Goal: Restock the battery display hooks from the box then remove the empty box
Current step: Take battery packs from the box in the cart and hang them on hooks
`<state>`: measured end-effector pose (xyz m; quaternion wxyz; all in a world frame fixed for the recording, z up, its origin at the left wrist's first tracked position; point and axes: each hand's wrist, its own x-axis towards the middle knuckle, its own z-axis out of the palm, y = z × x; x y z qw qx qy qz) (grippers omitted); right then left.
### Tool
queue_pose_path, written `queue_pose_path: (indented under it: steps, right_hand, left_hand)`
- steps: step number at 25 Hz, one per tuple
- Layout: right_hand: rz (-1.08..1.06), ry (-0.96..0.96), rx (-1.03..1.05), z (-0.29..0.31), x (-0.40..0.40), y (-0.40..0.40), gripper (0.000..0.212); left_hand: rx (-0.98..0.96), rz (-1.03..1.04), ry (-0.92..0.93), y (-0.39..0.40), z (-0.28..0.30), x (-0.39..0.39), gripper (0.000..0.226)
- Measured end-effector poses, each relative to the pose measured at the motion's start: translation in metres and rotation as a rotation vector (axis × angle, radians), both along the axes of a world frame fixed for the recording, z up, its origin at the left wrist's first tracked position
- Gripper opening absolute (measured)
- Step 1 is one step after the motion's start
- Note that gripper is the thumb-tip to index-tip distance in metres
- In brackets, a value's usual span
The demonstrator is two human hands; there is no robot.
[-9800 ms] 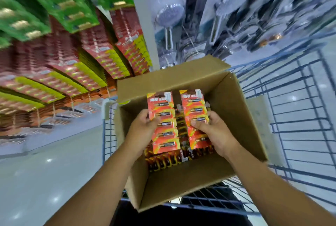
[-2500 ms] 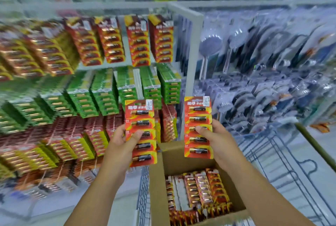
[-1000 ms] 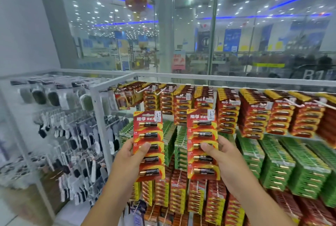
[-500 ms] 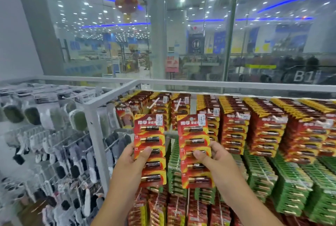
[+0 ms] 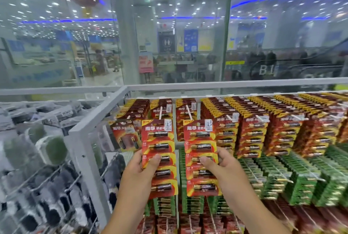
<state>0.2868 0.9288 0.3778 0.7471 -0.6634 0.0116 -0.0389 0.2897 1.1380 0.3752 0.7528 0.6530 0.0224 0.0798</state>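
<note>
Pinching one red battery strip (image 5: pixel 159 158) in your left hand (image 5: pixel 140 169) and another (image 5: pixel 201 158) in your right hand (image 5: pixel 224 166), you hold both upright before the display rack's (image 5: pixel 98 118) top row of hooks (image 5: pixel 188 110).

Blurred grey and dark packaged goods (image 5: pixel 47 151) on left rack, glass partition (image 5: pixel 169 26) behind, pink sign (image 5: pixel 146 62), "B1" marking (image 5: pixel 265 69)

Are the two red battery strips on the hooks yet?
Not yet. The left hand and right hand each grip a red battery strip upright, below two white hooks.
</note>
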Motion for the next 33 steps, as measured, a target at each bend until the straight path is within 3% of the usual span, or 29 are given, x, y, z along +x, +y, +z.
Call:
queue_pose_path:
  steps: [1,3,8,12,14,17,18,20,23,24,27,33]
  right_hand:
    - [-0.014,0.004,0.007,-0.001,0.002,0.001,0.037]
    - [-0.043,0.012,0.006,-0.002,0.006,0.000,0.028]
    - [-0.004,-0.015,-0.001,-0.005,0.019,-0.003,0.022]
    - [0.026,0.001,-0.029,-0.006,0.021,0.001,0.024]
    - [0.053,0.025,0.036,-0.009,0.022,0.002,0.022]
    - [0.040,0.008,0.015,-0.010,0.024,0.002,0.019]
    - [0.024,0.022,0.012,-0.013,0.030,0.002,0.020]
    - [-0.028,0.020,-0.009,-0.018,0.045,0.008,0.026]
    - [-0.083,-0.020,-0.114,-0.024,0.064,0.019,0.070]
    - [-0.098,-0.006,-0.105,-0.027,0.072,0.020,0.068]
    - [-0.168,-0.026,-0.036,-0.025,0.089,0.028,0.025]
    - [-0.284,-0.019,-0.002,-0.028,0.136,0.043,0.052]
  left_hand:
    - [-0.008,-0.006,0.002,0.000,-0.001,0.002,0.034]
    - [0.017,-0.027,-0.013,-0.001,-0.003,0.008,0.035]
    - [0.017,-0.037,-0.021,-0.006,-0.008,0.024,0.020]
    - [0.035,0.010,0.022,-0.007,-0.008,0.036,0.021]
    - [0.053,0.025,0.018,-0.006,-0.009,0.041,0.033]
    - [0.077,0.042,-0.012,-0.010,-0.017,0.047,0.081]
    - [0.090,0.049,-0.022,-0.010,-0.022,0.053,0.085]
    - [0.108,0.064,-0.020,-0.012,-0.024,0.059,0.068]
    - [0.159,0.125,-0.029,-0.018,-0.021,0.075,0.032]
    - [0.182,0.165,-0.033,-0.022,-0.023,0.082,0.029]
    - [0.224,0.248,-0.030,-0.032,-0.022,0.100,0.039]
    - [0.246,0.282,-0.011,-0.046,-0.013,0.134,0.065]
